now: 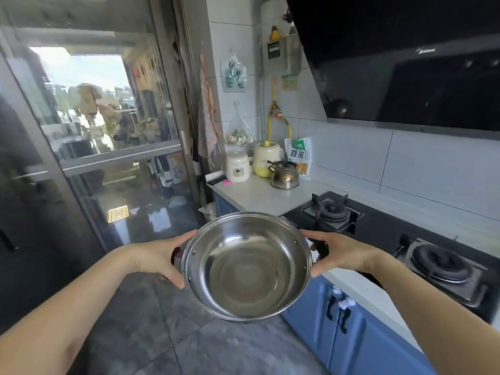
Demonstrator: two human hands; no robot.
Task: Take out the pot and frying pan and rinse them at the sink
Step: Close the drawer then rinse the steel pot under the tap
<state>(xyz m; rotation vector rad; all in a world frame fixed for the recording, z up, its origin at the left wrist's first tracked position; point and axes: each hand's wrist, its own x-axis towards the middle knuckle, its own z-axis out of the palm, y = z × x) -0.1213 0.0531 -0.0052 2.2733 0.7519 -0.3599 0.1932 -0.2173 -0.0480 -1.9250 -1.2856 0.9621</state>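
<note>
Stainless steel two-handled round pot [247, 266] is up in mid-air over the grey floor tiles, just beside the blue cabinet doors [338, 315] and apart from the white surface [259, 197]. Left hand [159, 257] and right hand [338, 253] each have a grip curled round a dark side handle, prob. to keep it level w/ the empty bowl facing up. No sink or frying pan in view, so imo it's out but not rinsed yet.

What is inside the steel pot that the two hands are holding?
The pot looks empty: only its bare shiny bottom and wall show. The left hand and right hand cover most of its dark side handles.
</note>
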